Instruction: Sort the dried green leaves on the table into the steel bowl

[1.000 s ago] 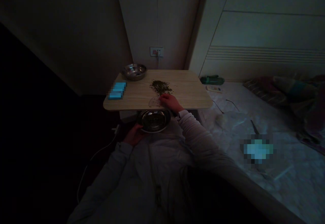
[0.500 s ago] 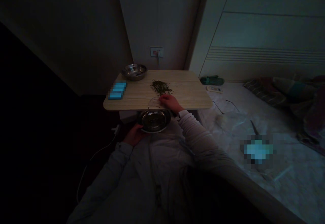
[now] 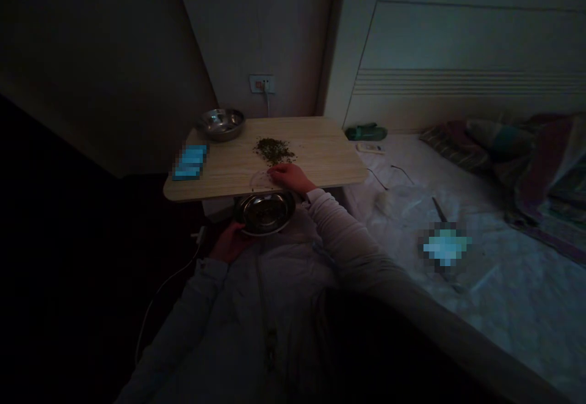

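Observation:
My left hand grips the near left rim of a shiny metal bowl, which sits just below the front edge of the wooden table. Small dark bits lie in the bowl, hard to make out in the dim light. On the tabletop, my right hand has its fingers closed at the edge of a thin, see-through rounded piece, apparently plastic. Just beyond those fingers spreads a loose pile of small green grains, with a few stray ones near the front edge.
A second metal bowl stands at the table's back left corner, behind a blurred-out phone-like screen. A bed on the right holds a green bottle, a remote and another blurred screen. A plugged wall socket is behind.
The whole view has swung slightly right, so everything sits further left. Both hands keep nearly the same places against the table and bowl.

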{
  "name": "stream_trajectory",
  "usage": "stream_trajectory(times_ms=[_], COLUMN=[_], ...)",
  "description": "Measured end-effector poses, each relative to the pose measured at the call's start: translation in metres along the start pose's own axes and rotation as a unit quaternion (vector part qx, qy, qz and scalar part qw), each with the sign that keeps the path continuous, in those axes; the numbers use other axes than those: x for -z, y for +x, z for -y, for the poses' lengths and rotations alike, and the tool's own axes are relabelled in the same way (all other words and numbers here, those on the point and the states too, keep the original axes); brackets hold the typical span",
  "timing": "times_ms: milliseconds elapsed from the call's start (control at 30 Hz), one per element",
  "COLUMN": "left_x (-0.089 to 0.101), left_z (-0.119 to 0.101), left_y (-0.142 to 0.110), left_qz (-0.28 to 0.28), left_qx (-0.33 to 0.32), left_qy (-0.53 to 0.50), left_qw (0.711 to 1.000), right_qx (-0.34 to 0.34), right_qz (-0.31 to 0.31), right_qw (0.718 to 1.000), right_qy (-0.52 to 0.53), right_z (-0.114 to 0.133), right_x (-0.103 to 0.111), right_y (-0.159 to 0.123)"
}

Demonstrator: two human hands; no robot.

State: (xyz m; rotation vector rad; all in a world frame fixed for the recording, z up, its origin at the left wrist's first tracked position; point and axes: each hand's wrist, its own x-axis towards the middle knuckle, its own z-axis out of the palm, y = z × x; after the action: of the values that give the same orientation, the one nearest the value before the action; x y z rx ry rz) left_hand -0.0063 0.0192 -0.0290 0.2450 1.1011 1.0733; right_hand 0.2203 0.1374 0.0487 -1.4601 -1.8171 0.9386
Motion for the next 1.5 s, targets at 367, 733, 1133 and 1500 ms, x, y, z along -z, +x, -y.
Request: stream_trajectory(times_ms=[367,733,1133,1500], left_x=[-0.0010,0.0004,-0.0052,-0.0044], left_z=[-0.0013,-0.0018,-0.0035,-0.0044], left_y=[-0.0010,0.0002,-0.0028,-0.0041], left_qz=[-0.011,-0.005,-0.020,-0.026], left_qx=[-0.008,-0.009,-0.009,-0.002], left_qy=[-0.009,-0.010,0.004,0.000], left_qw=[1.000,1.000,1.000,1.000], right_qx=[0.011,0.019,0.013,0.013], right_qz=[0.012,0.009,0.032,0.037], right_qw=[1.000,1.000,0.999,0.998], right_qy=[0.007,0.007,0.015,0.040], right_z=[-0.0071,-0.0076,-0.0036,-0.0035], right_x=[-0.0022,-0.0019,0.0011,0.0006], right_y=[0.0047,0.0074,0.0056,0.0066])
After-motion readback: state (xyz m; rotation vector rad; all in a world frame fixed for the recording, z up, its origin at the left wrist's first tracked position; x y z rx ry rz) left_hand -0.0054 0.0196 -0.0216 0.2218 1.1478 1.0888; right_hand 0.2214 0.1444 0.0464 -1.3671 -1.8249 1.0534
